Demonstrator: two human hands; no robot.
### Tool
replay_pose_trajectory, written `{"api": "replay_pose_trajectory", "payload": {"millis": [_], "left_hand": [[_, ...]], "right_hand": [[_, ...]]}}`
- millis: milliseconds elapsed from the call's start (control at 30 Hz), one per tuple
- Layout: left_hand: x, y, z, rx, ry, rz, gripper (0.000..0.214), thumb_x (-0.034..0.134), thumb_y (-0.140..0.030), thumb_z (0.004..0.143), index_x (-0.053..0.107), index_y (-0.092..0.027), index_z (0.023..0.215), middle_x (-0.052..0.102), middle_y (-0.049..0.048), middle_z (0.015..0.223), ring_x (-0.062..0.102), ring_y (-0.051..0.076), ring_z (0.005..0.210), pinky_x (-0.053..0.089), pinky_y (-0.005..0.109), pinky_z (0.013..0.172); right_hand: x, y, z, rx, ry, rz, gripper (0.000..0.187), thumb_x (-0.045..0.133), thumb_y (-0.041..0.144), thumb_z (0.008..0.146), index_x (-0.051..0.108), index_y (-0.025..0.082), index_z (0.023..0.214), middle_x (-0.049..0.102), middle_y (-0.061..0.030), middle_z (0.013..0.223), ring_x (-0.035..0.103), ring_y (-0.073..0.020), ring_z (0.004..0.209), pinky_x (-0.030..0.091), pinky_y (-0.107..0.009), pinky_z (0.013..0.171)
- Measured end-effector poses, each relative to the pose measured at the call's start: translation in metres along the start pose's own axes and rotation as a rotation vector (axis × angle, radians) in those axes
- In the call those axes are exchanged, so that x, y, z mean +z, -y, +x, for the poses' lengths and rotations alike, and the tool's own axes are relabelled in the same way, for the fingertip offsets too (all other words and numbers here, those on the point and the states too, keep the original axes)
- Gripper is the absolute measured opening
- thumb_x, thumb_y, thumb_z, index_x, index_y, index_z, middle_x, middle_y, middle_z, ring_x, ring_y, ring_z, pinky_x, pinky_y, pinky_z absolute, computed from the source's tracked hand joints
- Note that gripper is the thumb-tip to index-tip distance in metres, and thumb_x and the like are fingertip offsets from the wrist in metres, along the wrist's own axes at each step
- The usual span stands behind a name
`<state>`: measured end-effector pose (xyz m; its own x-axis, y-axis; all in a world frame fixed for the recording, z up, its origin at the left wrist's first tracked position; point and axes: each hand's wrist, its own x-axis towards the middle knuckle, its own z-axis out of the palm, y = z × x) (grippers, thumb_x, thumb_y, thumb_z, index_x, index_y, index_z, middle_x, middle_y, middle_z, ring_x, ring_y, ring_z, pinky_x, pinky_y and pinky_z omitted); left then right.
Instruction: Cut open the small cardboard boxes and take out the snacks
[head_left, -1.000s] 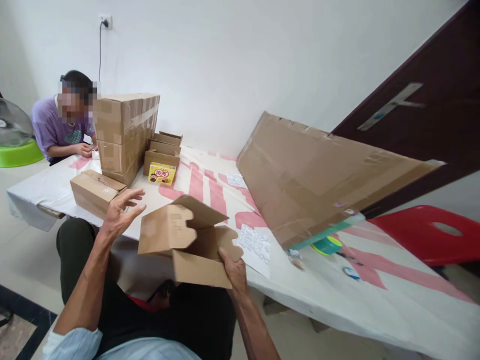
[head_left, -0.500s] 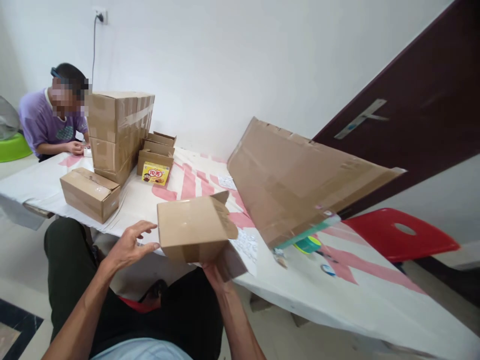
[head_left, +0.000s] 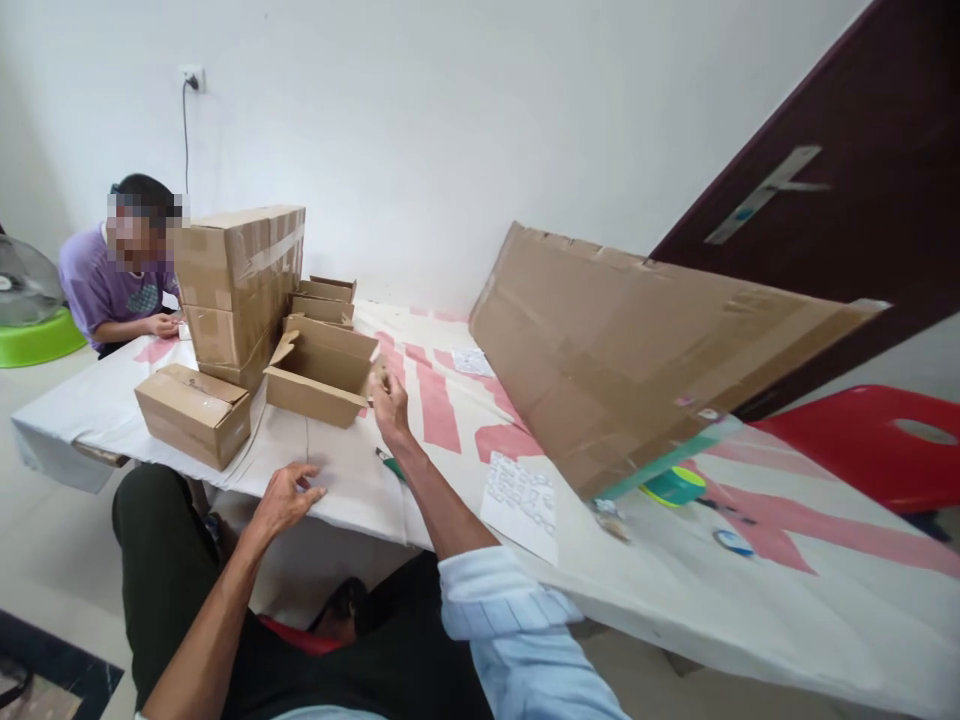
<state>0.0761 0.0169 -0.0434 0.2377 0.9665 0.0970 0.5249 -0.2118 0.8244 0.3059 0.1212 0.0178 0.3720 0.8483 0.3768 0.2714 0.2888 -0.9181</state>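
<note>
My right hand is closed on the right end of an open cardboard box. The box stands upright over the table, its mouth facing up, and its inside looks bare brown. Whether its base touches the cloth I cannot tell. My left hand hovers at the table's near edge, fingers apart and holding nothing. A slim green tool lies beside my right forearm, partly hidden by it. Left of the open box sits a closed cardboard box.
Taped boxes are stacked at the left, with more open boxes behind. A person sits beyond. A large cardboard sheet leans at the right. Printed paper, a green tape roll and a blue-white roll lie on the table.
The open box has moved left and away from me and turned mouth up, carried by my right hand. It now hides the yellow packet. My left hand has stayed low, apart from the box.
</note>
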Motion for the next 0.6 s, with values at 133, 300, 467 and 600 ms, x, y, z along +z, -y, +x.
{"api": "replay_pose_trajectory", "payload": {"millis": [133, 300, 467, 600], "left_hand": [[0.004, 0.008, 0.010, 0.011, 0.004, -0.016, 0.035, 0.077, -0.036, 0.083, 0.081, -0.019, 0.113, 0.083, 0.0121, 0.112, 0.078, 0.026, 0.094, 0.060, 0.039, 0.089], [0.006, 0.018, 0.036, -0.016, 0.005, -0.011, 0.040, 0.080, -0.038, 0.082, 0.081, -0.016, 0.115, 0.082, 0.0112, 0.097, 0.076, 0.027, 0.091, 0.060, 0.039, 0.088], [0.002, 0.016, 0.087, -0.002, -0.036, -0.007, 0.042, 0.085, -0.031, 0.076, 0.080, -0.018, 0.116, 0.080, 0.0113, 0.114, 0.075, 0.027, 0.097, 0.059, 0.041, 0.097], [0.000, 0.009, 0.129, -0.006, -0.067, -0.012, 0.051, 0.087, -0.029, 0.074, 0.077, -0.017, 0.123, 0.077, 0.0135, 0.120, 0.073, 0.030, 0.104, 0.058, 0.043, 0.099]], "right_hand": [[0.008, -0.020, -0.016, -0.017, 0.035, -0.009, 0.075, 0.053, 0.068, 0.091, 0.067, 0.013, 0.139, 0.072, -0.0187, 0.129, 0.069, -0.0265, 0.108, 0.060, -0.041, 0.092], [-0.039, -0.064, -0.078, -0.159, 0.071, -0.242, 0.045, 0.052, 0.050, 0.096, 0.073, 0.017, 0.120, 0.073, -0.0155, 0.120, 0.068, -0.0264, 0.100, 0.059, -0.045, 0.090], [-0.101, -0.098, -0.115, -0.307, 0.062, -0.569, 0.026, 0.053, 0.033, 0.098, 0.073, 0.021, 0.109, 0.073, -0.0136, 0.108, 0.063, -0.0297, 0.106, 0.052, -0.048, 0.101], [-0.122, -0.115, -0.125, -0.326, 0.084, -0.728, 0.023, 0.055, 0.027, 0.097, 0.072, 0.021, 0.111, 0.072, -0.0137, 0.110, 0.061, -0.0306, 0.104, 0.051, -0.045, 0.096]]}}
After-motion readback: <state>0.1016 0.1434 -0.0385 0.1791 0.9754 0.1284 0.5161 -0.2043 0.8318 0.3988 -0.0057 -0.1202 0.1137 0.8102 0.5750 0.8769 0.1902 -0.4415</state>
